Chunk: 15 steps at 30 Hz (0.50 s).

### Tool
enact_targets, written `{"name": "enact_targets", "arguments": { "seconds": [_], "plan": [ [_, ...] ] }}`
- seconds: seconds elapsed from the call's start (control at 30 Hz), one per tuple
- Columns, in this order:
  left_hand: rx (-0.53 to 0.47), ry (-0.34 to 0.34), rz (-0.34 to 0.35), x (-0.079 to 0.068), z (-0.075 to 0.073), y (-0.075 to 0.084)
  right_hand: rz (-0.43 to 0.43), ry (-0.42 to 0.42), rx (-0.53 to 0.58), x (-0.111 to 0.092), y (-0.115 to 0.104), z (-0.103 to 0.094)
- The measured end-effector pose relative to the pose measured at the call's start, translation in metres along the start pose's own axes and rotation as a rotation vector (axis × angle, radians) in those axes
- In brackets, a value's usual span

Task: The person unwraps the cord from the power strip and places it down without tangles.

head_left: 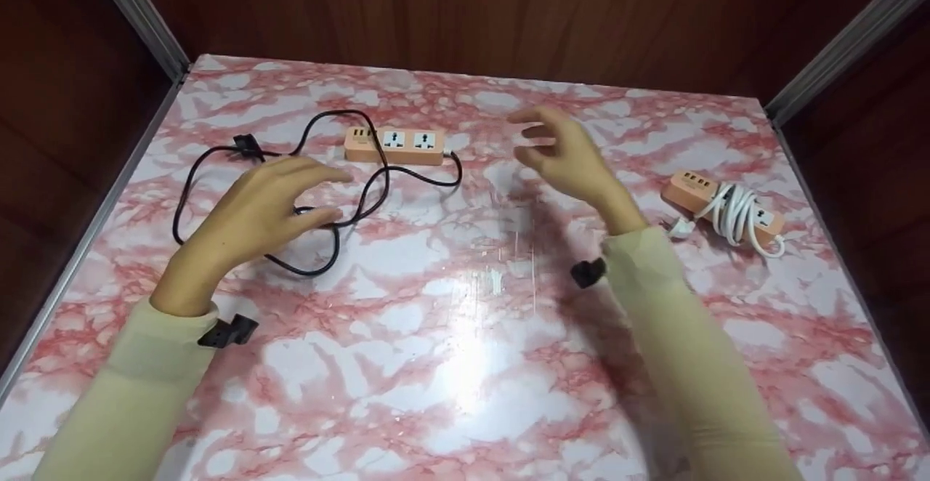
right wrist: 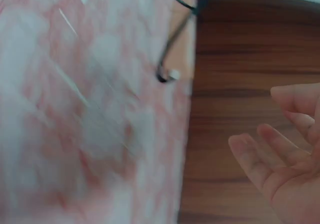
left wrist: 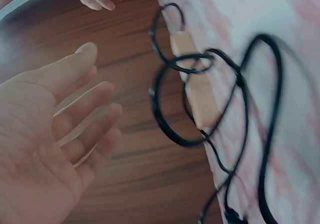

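An orange power strip (head_left: pixel 414 152) with a loose black cord (head_left: pixel 338 248) lies toward the back of the table, left of the middle. The cord spreads in wide loops, and its black plug (head_left: pixel 248 145) rests at the far left. My left hand (head_left: pixel 254 208) hovers over these loops with fingers relaxed and nothing in them; in the left wrist view the cord lies off to the side of the palm. Right of the strip, my right hand (head_left: pixel 563 150) is raised above the table, its fingers loosely bent and holding nothing.
Another orange power strip (head_left: pixel 686 189) sits at the right, its white cord (head_left: pixel 735 216) wound around it and its white plug (head_left: pixel 681 228) beside it. Brown wooden panels (head_left: pixel 465 16) enclose the marbled table (head_left: pixel 436 408) at the back and sides.
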State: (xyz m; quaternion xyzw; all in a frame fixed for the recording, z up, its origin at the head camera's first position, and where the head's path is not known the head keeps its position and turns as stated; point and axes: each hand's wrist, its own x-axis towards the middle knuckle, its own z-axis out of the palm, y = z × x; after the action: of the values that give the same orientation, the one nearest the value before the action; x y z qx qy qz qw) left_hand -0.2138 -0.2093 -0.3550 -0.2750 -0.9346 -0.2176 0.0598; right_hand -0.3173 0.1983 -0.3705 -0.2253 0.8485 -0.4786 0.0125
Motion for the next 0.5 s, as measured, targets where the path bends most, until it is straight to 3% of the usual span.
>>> {"name": "enact_targets", "arguments": {
  "seconds": [0.27, 0.5],
  "plan": [
    [-0.060, 0.154, -0.003, 0.022, 0.007, 0.022, -0.029, 0.137, 0.039, -0.048, -0.012, -0.058],
    [-0.150, 0.228, 0.052, 0.046, 0.021, 0.050, 0.012, 0.295, 0.018, -0.100, 0.002, -0.110]
  ]
}}
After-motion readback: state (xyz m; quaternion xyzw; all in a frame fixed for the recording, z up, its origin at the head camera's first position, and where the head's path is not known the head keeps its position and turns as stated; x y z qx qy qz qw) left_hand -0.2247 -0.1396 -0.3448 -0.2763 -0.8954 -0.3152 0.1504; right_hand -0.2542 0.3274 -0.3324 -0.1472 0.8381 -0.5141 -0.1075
